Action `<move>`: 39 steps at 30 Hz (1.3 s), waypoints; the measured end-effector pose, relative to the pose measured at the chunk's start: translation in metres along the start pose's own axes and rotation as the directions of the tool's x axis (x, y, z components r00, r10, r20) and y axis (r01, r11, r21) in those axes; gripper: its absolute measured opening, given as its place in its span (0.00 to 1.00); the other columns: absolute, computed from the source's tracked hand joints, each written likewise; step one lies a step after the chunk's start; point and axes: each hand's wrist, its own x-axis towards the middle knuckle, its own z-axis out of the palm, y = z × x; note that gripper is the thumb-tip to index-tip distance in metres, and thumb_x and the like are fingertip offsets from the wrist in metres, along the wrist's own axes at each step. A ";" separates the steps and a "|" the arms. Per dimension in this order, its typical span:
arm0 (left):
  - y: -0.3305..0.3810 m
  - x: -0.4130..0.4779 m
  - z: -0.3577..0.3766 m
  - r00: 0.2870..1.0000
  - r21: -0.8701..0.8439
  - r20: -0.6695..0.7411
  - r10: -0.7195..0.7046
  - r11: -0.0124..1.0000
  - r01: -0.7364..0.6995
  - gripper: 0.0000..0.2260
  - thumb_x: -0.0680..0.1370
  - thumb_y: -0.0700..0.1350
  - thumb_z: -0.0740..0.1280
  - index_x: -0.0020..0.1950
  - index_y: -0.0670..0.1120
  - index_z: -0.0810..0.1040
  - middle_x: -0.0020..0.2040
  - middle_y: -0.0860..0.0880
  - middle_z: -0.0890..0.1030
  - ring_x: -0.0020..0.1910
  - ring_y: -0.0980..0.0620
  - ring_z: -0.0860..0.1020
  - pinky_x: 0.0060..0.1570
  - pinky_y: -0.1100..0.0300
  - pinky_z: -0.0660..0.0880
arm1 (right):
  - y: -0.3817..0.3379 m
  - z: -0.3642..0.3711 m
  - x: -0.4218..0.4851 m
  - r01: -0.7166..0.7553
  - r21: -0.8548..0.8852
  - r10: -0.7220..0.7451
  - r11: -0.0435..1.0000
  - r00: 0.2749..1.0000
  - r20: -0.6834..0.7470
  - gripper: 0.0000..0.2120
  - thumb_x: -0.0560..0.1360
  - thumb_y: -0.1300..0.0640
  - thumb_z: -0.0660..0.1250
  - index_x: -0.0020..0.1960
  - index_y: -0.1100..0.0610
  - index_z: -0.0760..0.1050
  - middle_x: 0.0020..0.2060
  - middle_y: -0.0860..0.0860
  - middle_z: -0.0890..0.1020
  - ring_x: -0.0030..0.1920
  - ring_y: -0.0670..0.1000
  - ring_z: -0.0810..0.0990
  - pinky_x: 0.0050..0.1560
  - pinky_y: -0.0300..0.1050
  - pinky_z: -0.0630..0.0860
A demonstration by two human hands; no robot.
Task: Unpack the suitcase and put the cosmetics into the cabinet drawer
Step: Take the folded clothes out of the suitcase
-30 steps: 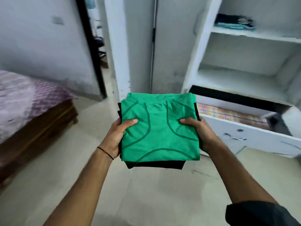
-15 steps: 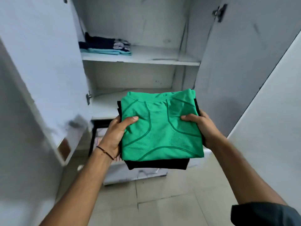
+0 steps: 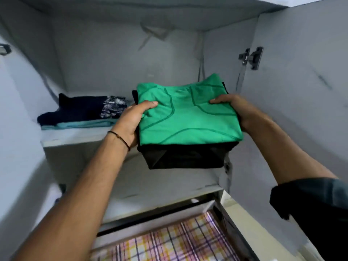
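Pink checked lining (image 3: 178, 242) is lying in the open drawer (image 3: 150, 226), below both hands. Left hand (image 3: 130, 123) and right hand (image 3: 239, 110) are gripping a green shirt (image 3: 188, 117) over black cloth (image 3: 184, 157), thumbs on top, fingers underneath. Beyond the left fingers, dark clothes (image 3: 82, 110) are lying on a shelf (image 3: 75, 137).

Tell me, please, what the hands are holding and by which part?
A green top stacked on a black garment: the left hand grips the stack's left side, the right hand its right side.

Folded green garment (image 3: 188, 117) stacked on a black garment (image 3: 184, 157), level, mid-air; cabinet drawer (image 3: 150, 225) below, open, plaid-lined.
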 end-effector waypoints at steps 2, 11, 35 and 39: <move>0.011 0.043 0.000 0.999 0.011 0.001 -0.033 0.999 0.033 0.16 0.75 0.45 0.70 0.62 0.42 0.80 0.53 0.43 0.84 0.45 0.47 0.85 0.39 0.57 0.81 | -0.019 -0.001 0.042 0.001 -0.049 -0.002 0.999 1.000 -0.015 0.09 0.77 0.63 0.65 0.54 0.61 0.81 0.47 0.55 0.87 0.42 0.53 0.87 0.41 0.43 0.83; 0.013 0.190 0.012 0.984 0.076 -0.165 -0.072 0.993 0.086 0.15 0.74 0.43 0.73 0.60 0.41 0.79 0.48 0.42 0.84 0.36 0.49 0.84 0.30 0.59 0.79 | -0.065 -0.019 0.221 -0.006 -0.530 -0.108 0.848 0.977 -0.184 0.30 0.73 0.66 0.72 0.73 0.64 0.67 0.57 0.58 0.78 0.43 0.53 0.77 0.42 0.43 0.76; -0.061 0.280 0.019 0.999 0.996 0.036 -0.009 0.079 -0.035 0.30 0.79 0.68 0.50 0.79 0.60 0.50 0.81 0.51 0.49 0.79 0.46 0.48 0.77 0.47 0.47 | 0.036 -0.034 0.319 0.227 -0.935 -0.156 0.274 0.969 0.190 0.33 0.79 0.31 0.52 0.79 0.45 0.60 0.80 0.51 0.60 0.79 0.54 0.59 0.79 0.50 0.52; -0.063 0.280 0.018 1.000 0.995 0.026 0.010 0.101 -0.027 0.29 0.79 0.68 0.51 0.79 0.61 0.52 0.81 0.52 0.50 0.79 0.47 0.49 0.77 0.48 0.47 | 0.040 -0.036 0.323 0.230 -0.938 -0.161 0.260 0.968 0.192 0.34 0.78 0.29 0.51 0.79 0.44 0.60 0.79 0.50 0.61 0.78 0.55 0.60 0.79 0.51 0.54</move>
